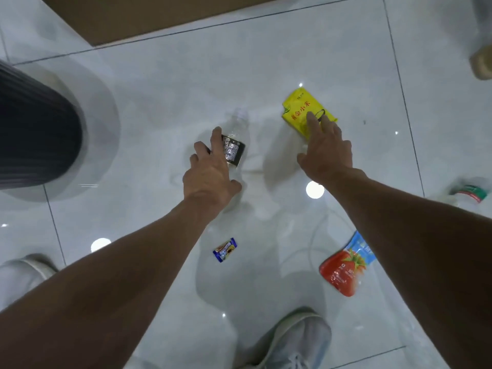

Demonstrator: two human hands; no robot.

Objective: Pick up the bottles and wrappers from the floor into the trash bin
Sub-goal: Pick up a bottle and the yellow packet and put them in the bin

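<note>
Reaching down with both arms at once, this person has the left hand (210,171) spread over a clear bottle (234,145) lying on its side mid-frame, fingers fanned across the dark label, not yet closed on it. The right hand (326,147) is spread too, fingertips just touching the near corner of a yellow wrapper (306,109) in the upper right of centre.

My guess is the bottle is empty: light, a bit slick, likely to roll on these glossy tiles (159,81), so wrapping around the labelled middle seems the safest hold. The yellow pack looks thin and crinkly, so pinch an edge rather than scoop it.

Counting what I can see: two bottles (the second, with a green and red label (470,194), is half out of frame at the right edge) and three wrappers, namely the yellow one, a small blue candy wrapper (225,249) lower centre, and a red tomato pouch (343,267) lower right.

The dark ribbed trash bin (37,134) sits at the left edge, near the bottle.
</note>
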